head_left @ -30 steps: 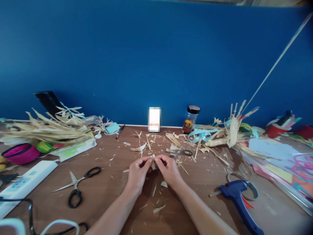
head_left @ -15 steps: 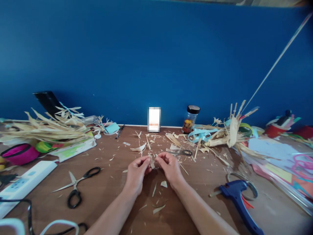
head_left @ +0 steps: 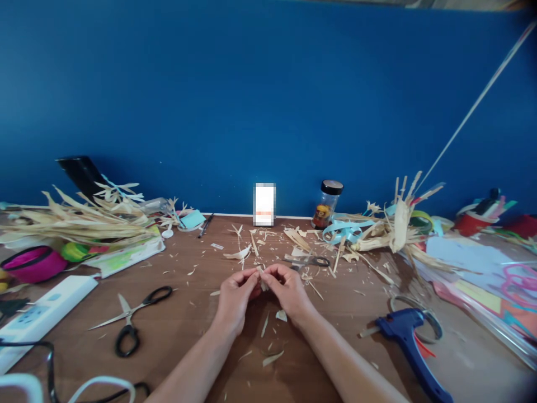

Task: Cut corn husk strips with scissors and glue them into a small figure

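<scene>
At the middle of the table, my left hand [head_left: 238,295] and my right hand [head_left: 288,291] meet fingertip to fingertip. Both are closed in a pinch on a small pale strip of dried husk [head_left: 263,284], most of it hidden by the fingers. Just beyond the right hand lies a small pair of scissors [head_left: 310,261], partly under shavings. A curved husk scrap [head_left: 238,254] rests past the left hand. Under the right wrist is a whitish scrap [head_left: 281,315], with thin slivers scattered below the hands.
Open black-handled scissors [head_left: 129,316] and a white power strip [head_left: 46,313] lie on the left, below a heap of dried husks [head_left: 84,224]. A blue glue gun [head_left: 413,336] and a tape roll [head_left: 436,327] sit right. A black-lidded jar [head_left: 327,204] stands at the back.
My right hand has moved slightly left, so its fingertips now touch those of my left hand. The husk strip is more covered than before.
</scene>
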A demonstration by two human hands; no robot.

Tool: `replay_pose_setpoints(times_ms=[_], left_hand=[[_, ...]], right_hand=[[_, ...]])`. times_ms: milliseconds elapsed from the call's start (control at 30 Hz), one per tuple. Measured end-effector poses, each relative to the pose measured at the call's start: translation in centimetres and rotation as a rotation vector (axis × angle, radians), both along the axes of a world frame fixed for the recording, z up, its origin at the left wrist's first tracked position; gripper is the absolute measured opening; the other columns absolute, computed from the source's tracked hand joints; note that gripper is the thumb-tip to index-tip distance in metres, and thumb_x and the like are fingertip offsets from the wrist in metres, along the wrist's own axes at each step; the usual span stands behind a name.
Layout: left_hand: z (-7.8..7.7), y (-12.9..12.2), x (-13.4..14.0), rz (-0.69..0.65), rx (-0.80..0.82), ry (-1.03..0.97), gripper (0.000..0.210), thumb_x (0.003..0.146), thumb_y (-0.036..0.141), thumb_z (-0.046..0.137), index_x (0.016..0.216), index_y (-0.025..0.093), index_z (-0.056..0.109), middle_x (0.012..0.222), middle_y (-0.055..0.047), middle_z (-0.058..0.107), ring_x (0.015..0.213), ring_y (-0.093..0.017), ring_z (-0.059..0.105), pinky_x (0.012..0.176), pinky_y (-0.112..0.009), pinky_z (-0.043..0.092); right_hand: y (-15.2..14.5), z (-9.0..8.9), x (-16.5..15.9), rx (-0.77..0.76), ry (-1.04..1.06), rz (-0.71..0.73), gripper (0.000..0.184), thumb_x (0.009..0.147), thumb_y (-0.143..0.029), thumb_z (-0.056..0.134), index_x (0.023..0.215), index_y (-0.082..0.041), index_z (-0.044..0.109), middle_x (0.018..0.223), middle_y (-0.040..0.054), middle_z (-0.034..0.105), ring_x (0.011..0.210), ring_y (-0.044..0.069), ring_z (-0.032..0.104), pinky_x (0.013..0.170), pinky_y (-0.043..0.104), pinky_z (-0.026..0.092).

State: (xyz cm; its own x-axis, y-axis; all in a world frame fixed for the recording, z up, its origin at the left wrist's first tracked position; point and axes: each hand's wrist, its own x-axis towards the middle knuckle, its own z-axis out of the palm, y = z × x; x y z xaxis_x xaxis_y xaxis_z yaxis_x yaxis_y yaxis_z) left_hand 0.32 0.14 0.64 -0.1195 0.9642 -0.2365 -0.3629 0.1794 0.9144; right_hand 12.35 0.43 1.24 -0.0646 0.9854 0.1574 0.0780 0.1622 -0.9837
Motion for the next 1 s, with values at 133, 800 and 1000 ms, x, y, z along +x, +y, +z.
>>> replay_pose_setpoints(times_ms=[133,800,1000], left_hand=[[-0.2,0.0,0.1,-0.016,0.016,0.000,0.030,0.054,0.031,0.074,0.078,0.013,0.068,0.062,-0.001,0.064,0.055,-0.010,0.056,0.057,-0.023,0.047],[0.1,0.0,-0.1,-0.199,-0.048,-0.157,0.021,0.058,0.026,0.074,0.072,0.011,0.068,0.056,0.000,0.061,0.049,-0.004,0.052,0.053,-0.015,0.046],[0.0,0.2,-0.2,-0.233,-0.063,-0.169,0.021,0.059,0.026,0.074,0.073,0.011,0.068,0.061,-0.001,0.062,0.051,-0.004,0.053,0.056,-0.016,0.047]], right_hand=[[0.1,0.0,0.1,-0.009,0.008,-0.034,0.013,0.071,-0.029,0.061,0.070,-0.015,0.060,0.060,-0.0022,0.056,0.054,0.010,0.047,0.053,0.021,0.038],[0.5,-0.9,0.5,-0.151,0.194,0.030,0.018,0.064,-0.024,0.068,0.074,-0.015,0.056,0.060,-0.0042,0.056,0.054,0.008,0.050,0.053,0.020,0.038],[0.6,-0.5,0.6,-0.193,0.218,0.033,0.019,0.062,-0.023,0.070,0.070,-0.014,0.055,0.056,-0.0052,0.055,0.051,0.007,0.047,0.051,0.019,0.035]])
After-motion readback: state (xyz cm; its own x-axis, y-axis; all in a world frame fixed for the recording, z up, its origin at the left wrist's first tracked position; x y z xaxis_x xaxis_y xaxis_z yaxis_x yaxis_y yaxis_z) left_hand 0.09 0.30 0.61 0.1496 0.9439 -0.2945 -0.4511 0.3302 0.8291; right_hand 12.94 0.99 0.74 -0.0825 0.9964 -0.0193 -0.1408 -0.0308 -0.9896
